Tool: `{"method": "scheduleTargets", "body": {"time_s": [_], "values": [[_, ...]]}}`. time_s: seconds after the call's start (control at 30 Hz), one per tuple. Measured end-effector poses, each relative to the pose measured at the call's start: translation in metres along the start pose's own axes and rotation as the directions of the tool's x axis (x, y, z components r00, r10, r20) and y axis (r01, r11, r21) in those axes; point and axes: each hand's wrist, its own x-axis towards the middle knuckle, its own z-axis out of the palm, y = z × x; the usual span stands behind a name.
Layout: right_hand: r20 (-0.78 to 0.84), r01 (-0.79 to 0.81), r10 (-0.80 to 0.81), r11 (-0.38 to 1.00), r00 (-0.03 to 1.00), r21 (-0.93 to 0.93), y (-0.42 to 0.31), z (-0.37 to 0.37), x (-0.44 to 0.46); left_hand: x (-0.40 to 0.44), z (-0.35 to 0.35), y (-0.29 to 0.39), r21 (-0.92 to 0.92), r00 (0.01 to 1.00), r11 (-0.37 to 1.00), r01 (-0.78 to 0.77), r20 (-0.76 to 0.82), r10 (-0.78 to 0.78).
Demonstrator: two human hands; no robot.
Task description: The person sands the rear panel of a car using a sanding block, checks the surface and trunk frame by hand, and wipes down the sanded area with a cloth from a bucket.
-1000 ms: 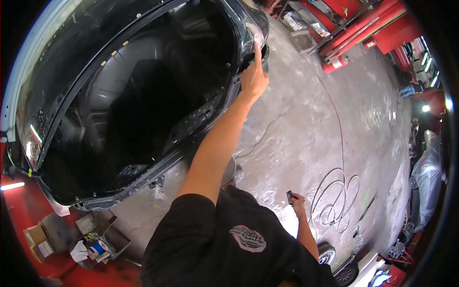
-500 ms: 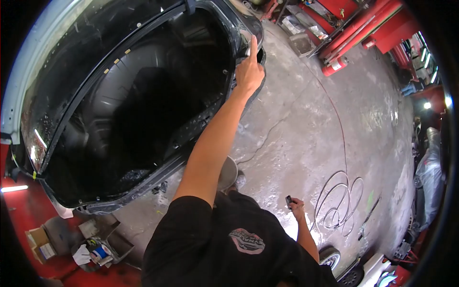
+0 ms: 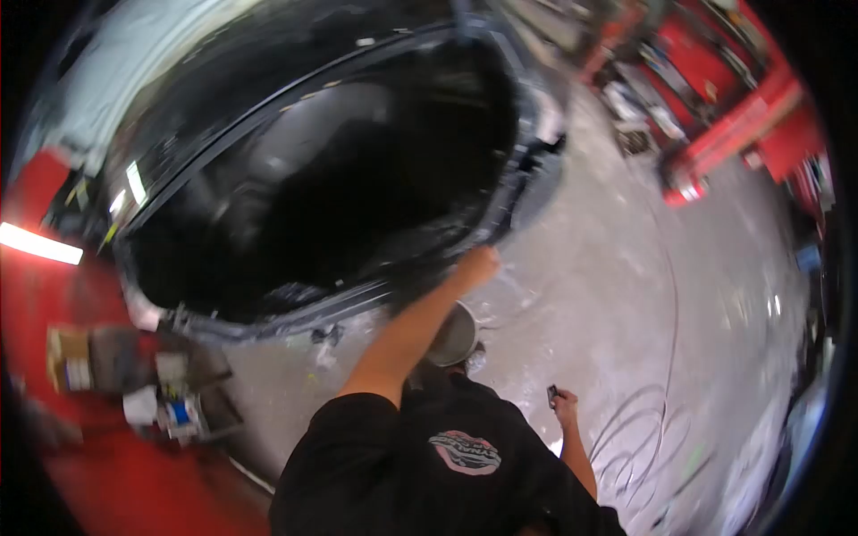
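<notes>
My left hand [image 3: 479, 266] is a blur near the lower right edge of a car's open trunk [image 3: 357, 288], its fingers smeared by motion. Whether it touches the rim or holds anything cannot be made out. Lower right, at my side, my right hand [image 3: 564, 408] is closed around a small black object [image 3: 552, 393], too small to name exactly. The trunk's inside is dark, framed by a black body edge. A round grey bucket [image 3: 457, 335] stands on the floor just below my left forearm.
A hose [image 3: 630, 438] lies coiled on the concrete floor [image 3: 590, 304] at right. Red shop equipment [image 3: 733, 138] stands at upper right. At lower left are a cardboard box [image 3: 70, 357] and a holder with supplies [image 3: 179, 415]. A bright tube light [image 3: 40, 243] shows at left.
My left hand has come down from the car's upper right corner, where its index finger was extended. The view has shifted and blurred. My right hand keeps its small black object.
</notes>
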Motion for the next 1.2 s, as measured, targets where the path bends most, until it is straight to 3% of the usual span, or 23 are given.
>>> {"method": "scheduleTargets", "body": {"time_s": [0.03,0.07,0.1,0.17,0.23,0.3,0.33,0.47,0.53,0.63,0.7,0.77,0.83,0.9,0.97,1.03,1.13,1.2], "values": [[0.085,0.007,-0.007,1.0,0.996,0.002,-0.004,0.002,0.014,-0.012,0.031,-0.033,0.168,1.0,0.986,-0.017,0.007,0.016],[0.177,0.016,-0.015,1.0,0.984,-0.004,0.015,0.006,0.032,-0.05,0.032,-0.025,0.148,0.984,0.98,0.131,-0.138,-0.11],[0.243,0.026,-0.029,1.0,0.97,0.015,0.011,0.009,0.04,-0.064,0.039,-0.04,0.136,0.973,0.964,0.228,-0.016,-0.228],[0.326,0.013,-0.022,0.999,0.945,0.03,-0.002,0.014,0.054,-0.12,0.026,-0.044,0.169,0.977,0.965,0.201,0.043,-0.211],[0.344,-0.031,0.018,0.999,0.939,0.033,-0.016,0.026,0.067,-0.159,0.054,-0.088,0.253,0.969,0.936,0.246,-0.048,-0.242],[0.396,-0.005,-0.007,1.0,0.918,0.03,-0.058,0.033,0.075,-0.203,0.042,-0.103,0.073,0.922,0.933,0.352,-0.201,-0.332],[0.411,0.002,-0.018,0.999,0.912,0.039,-0.07,0.04,0.081,-0.219,0.034,-0.111,0.108,0.886,0.88,0.463,-0.104,-0.453],[0.397,0.078,-0.108,0.993,0.911,0.09,-0.114,0.058,0.109,-0.29,0.008,-0.151,-0.015,0.783,0.783,0.622,-0.01,-0.622],[0.415,0.145,-0.174,0.984,0.893,0.101,-0.13,0.056,0.113,-0.327,0.011,-0.177,-0.041,0.736,0.743,0.669,-0.108,-0.668],[0.406,0.174,-0.196,0.98,0.893,0.092,-0.15,0.059,0.098,-0.366,0.035,-0.248,-0.061,0.608,0.68,0.731,-0.394,-0.689],[0.424,0.172,-0.172,0.984,0.889,0.038,-0.14,0.062,0.1,-0.404,-0.095,-0.132,-0.161,0.443,0.53,0.833,-0.381,-0.812],[0.34,0.175,-0.166,0.985,0.926,0.006,-0.138,0.063,0.067,-0.44,-0.132,-0.139,-0.34,0.25,0.506,0.793,-0.575,-0.779],[0.304,0.145,-0.126,0.989,0.944,-0.041,-0.132,0.068,0.039,-0.479,-0.161,-0.194,-0.179,0.228,0.573,0.8,-0.792,-0.567],[0.312,0.093,-0.061,0.992,0.948,-0.089,-0.124,0.076,0.014,-0.521,-0.213,-0.217,-0.113,0.162,0.599,0.793,-0.908,-0.386],[0.246,0.053,-0.027,0.994,0.969,-0.099,-0.115,0.089,-0.02,-0.565,-0.262,-0.242,0.048,0.112,0.539,0.841,-0.99,-0.086],[0.258,0.04,-0.006,0.991,0.966,-0.128,-0.11,0.105,-0.037,-0.596,-0.312,-0.248,0.147,0.145,0.459,0.876,-0.989,0.041],[0.304,0.161,-0.118,0.98,0.945,-0.121,-0.128,0.132,-0.063,-0.626,-0.362,-0.27,0.135,0.143,0.472,0.871,-0.99,0.019],[0.33,0.242,-0.204,0.967,0.922,-0.076,-0.138,0.148,-0.081,-0.643,-0.399,-0.268,0.087,0.173,0.444,0.892,-0.972,-0.157]]}}
